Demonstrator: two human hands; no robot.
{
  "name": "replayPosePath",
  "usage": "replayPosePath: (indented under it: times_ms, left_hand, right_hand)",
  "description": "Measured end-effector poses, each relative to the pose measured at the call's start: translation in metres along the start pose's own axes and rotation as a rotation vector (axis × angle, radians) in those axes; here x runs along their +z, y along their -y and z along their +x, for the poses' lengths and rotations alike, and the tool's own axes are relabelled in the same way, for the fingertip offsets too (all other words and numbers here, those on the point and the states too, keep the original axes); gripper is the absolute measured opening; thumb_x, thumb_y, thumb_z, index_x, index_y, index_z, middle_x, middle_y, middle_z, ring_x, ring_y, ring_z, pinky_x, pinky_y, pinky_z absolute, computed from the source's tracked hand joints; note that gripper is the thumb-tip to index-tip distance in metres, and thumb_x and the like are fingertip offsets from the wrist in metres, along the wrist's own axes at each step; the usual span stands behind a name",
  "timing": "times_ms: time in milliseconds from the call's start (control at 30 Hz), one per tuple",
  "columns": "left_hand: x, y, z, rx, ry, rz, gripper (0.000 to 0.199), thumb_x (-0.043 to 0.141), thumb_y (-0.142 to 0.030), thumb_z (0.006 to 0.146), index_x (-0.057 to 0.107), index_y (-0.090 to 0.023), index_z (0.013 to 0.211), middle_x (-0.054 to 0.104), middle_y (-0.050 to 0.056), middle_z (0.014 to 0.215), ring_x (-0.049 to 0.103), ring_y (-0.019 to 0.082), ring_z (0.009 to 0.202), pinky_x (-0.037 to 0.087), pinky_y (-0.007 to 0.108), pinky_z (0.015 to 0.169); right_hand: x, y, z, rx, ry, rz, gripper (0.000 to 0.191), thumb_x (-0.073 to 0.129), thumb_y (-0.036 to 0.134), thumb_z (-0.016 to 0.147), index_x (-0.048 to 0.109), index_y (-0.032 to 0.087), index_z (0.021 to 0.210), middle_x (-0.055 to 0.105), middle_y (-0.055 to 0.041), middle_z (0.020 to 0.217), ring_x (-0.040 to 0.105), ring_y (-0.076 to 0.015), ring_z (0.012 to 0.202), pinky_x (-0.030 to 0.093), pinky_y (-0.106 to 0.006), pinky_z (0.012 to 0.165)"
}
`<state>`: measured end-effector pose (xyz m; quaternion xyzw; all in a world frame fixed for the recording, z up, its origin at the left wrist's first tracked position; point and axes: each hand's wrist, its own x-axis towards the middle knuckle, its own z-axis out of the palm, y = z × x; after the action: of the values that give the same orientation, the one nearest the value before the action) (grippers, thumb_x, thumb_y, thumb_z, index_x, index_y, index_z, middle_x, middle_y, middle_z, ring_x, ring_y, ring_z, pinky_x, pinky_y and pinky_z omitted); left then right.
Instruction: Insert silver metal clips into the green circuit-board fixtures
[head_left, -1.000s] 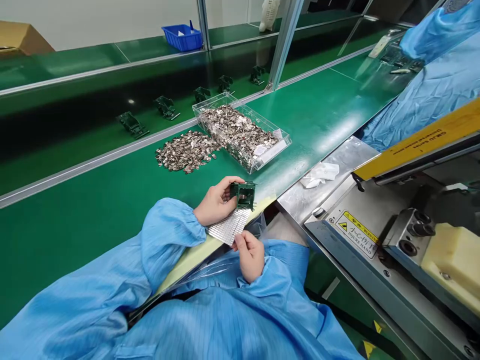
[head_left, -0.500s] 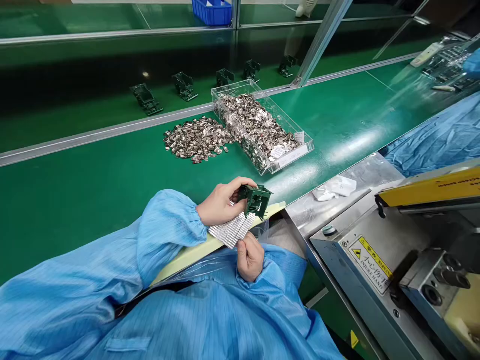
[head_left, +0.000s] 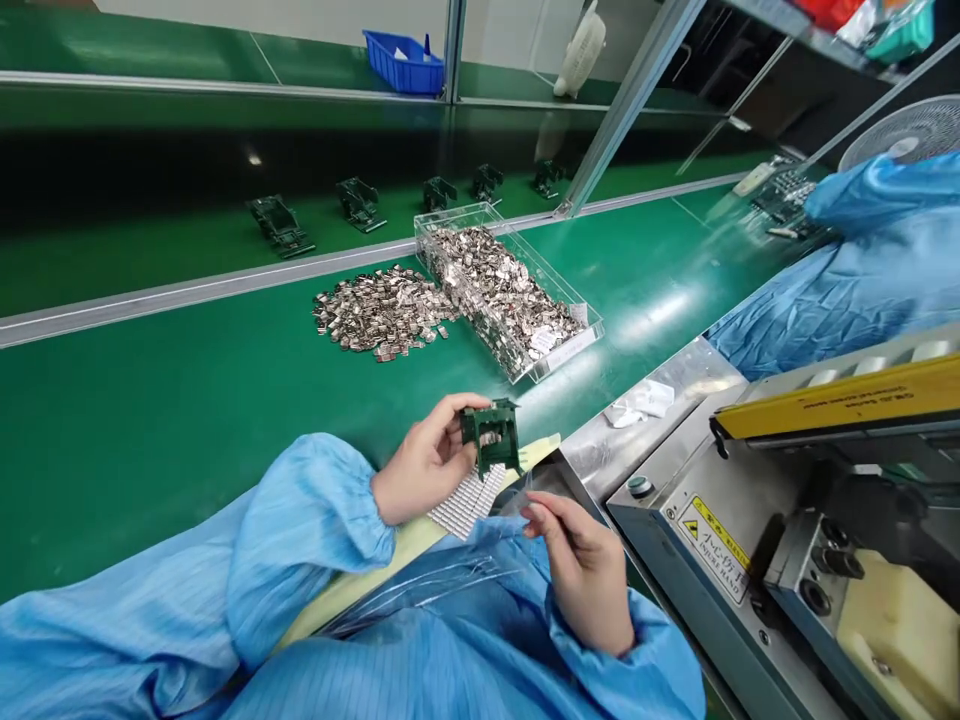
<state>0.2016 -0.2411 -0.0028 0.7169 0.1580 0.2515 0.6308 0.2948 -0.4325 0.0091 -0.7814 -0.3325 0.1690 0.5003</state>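
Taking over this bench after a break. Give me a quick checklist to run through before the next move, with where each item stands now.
Left hand grips the green plastic fixture: ok.
Metal piece inside the fixture seated: cannot tell, too small to judge.
Silver strip within reach, just below the fixture: ok.
Right hand holds the clear plastic film: cannot tell.
All metal parts inside the clear acrylic tray: not ok, a loose pile lies beside it on the green belt.
Hands apart from the metal machine with the warning label: ok.
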Motion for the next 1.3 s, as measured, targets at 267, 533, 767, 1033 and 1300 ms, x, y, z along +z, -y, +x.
replayPosePath:
  times_ms: [267, 533, 767, 1033, 1300]
  left_hand:
    - [0.005, -0.007, -0.01, -0.027, 0.018, -0.028, 0.033, 0.055, -0.022, 0.089, 0.05, -0.02, 0.122, 0.062, 0.001, 0.08, 0.057, 0.013, 0.067, 0.046, 0.022, 0.06]
    - [0.005, -0.01, -0.012, 0.062, 0.051, 0.095, 0.034, 0.048, -0.014, 0.089, 0.047, -0.02, 0.122, 0.056, -0.002, 0.075, 0.048, 0.01, 0.057, 0.039, 0.02, 0.054]
    - [0.005, -0.009, -0.018, 0.136, 0.073, 0.112, 0.03, 0.046, -0.018, 0.092, 0.047, -0.021, 0.122, 0.063, 0.004, 0.092, 0.058, 0.012, 0.07, 0.046, 0.023, 0.063]
    - [0.004, -0.024, -0.017, -0.053, 0.205, 0.024, 0.034, 0.05, -0.024, 0.092, 0.047, -0.019, 0.126, 0.066, 0.009, 0.108, 0.066, 0.019, 0.096, 0.054, 0.028, 0.079]
    - [0.019, -0.089, -0.003, -0.025, 0.753, 0.092, 0.055, 0.056, -0.029, 0.091, 0.039, -0.028, 0.143, 0.066, 0.007, 0.121, 0.068, 0.019, 0.098, 0.057, 0.026, 0.08]
  right_hand:
    - [0.04, 0.017, 0.031, -0.211, -0.323, 0.124, 0.007, 0.069, 0.019, 0.081, 0.073, 0.024, 0.084, 0.059, -0.0085, 0.117, 0.055, -0.0264, 0.114, 0.044, -0.045, 0.096]
    - [0.051, 0.025, 0.035, -0.205, -0.291, -0.066, 0.012, 0.064, 0.028, 0.085, 0.066, 0.02, 0.076, 0.057, -0.0112, 0.125, 0.057, -0.0272, 0.113, 0.046, -0.044, 0.093]
    - [0.057, 0.018, 0.036, -0.066, -0.264, 0.329, 0.023, 0.07, 0.038, 0.08, 0.057, 0.021, 0.087, 0.059, -0.0104, 0.118, 0.061, -0.0232, 0.1, 0.051, -0.037, 0.082]
    - [0.016, 0.02, 0.016, -0.22, 0.022, 0.319, 0.063, 0.068, 0.025, 0.084, 0.041, 0.03, 0.14, 0.036, -0.0102, 0.152, 0.038, -0.0284, 0.138, 0.044, -0.042, 0.101]
    - [-0.059, 0.02, -0.027, -0.433, 0.014, 0.335, 0.065, 0.077, 0.045, 0.076, 0.052, 0.032, 0.135, 0.062, -0.0089, 0.127, 0.057, -0.0293, 0.118, 0.049, -0.045, 0.098]
